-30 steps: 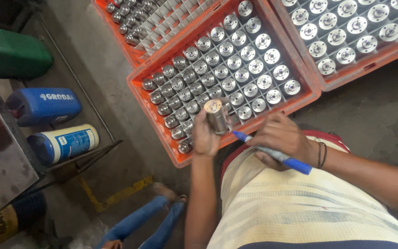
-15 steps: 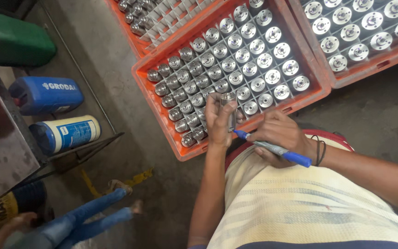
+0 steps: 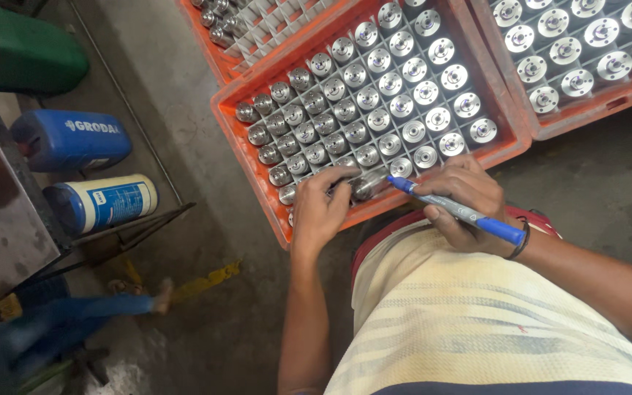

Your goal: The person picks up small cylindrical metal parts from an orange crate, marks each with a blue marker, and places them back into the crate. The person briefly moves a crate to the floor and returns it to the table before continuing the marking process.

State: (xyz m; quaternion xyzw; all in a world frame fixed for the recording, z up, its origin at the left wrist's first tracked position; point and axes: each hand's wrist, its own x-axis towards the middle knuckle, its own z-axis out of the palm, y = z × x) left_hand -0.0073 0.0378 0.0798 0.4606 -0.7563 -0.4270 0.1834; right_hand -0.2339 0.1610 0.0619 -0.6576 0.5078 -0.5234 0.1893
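Head view: The left hand grips a metal cylinder, lying tilted on its side at the near edge of the orange crate, just above the crate's near wall. The right hand clasps a blue marker; the marker's tip is at the cylinder's end, touching or just beside it. The crate's grid holds many upright metal cylinders in separate cells. Two more orange crates adjoin its far and right sides. On the floor, left of the crate, lie a blue can, a blue-and-white can and a green container.
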